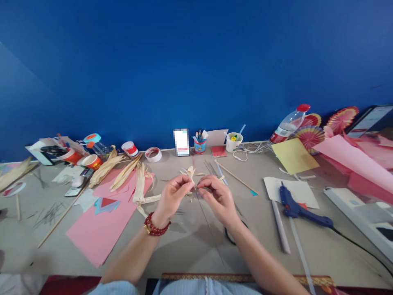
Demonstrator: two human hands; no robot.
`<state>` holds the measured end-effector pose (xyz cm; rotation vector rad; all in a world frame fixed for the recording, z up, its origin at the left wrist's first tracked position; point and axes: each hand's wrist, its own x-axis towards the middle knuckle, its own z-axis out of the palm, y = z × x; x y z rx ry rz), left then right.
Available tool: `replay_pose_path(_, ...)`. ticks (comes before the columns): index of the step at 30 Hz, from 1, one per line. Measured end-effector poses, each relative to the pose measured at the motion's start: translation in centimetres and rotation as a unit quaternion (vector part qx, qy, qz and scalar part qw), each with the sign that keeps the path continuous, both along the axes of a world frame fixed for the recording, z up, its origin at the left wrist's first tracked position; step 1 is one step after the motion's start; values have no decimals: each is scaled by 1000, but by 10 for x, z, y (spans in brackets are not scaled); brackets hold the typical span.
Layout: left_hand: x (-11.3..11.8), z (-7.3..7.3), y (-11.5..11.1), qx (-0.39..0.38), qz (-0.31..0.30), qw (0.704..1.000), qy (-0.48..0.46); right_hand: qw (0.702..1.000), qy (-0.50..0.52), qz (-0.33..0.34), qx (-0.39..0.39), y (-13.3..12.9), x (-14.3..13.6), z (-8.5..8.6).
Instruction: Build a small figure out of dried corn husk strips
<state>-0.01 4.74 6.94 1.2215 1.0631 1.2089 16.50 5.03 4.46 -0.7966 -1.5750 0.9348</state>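
Observation:
Above the middle of the table, my left hand (pixel 176 192) pinches the base of a small pale corn-husk flower (pixel 190 172) between thumb and fingers. A red beaded bracelet circles that wrist. My right hand (pixel 217 198) faces it, its thumb and fingertips closed on a thin wire (pixel 203 211) right at the flower's base. From there the wire slants down toward the table's front edge. The fingertips partly hide where wire and husk meet. Beneath my right forearm, a black scissors handle (pixel 231 235) shows in part.
Left lie dried corn husks (pixel 106 168), pink paper (pixel 98 233) and loose wires (pixel 50 214). A blue glue gun (pixel 296 205) with a cord and a white power strip (pixel 362 221) are on the right. A phone (pixel 181 143) and pen cup (pixel 200 146) stand along the blue wall.

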Motion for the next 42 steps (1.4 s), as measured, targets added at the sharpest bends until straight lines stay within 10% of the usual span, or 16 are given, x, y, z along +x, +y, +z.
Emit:
replay_pose_path(6,1,-8,-1,-7,0,999,-45,998,-2,25,-51,1,-1,-5)
replay_pose_path(19,5,-19,-5,23,23,999,-16,977,-129,-115,123,-4,-9,-2)
replay_pose_path(42,-7,-9,-4,0,41,999,20,995,-80,-46,39,2,-5,-7)
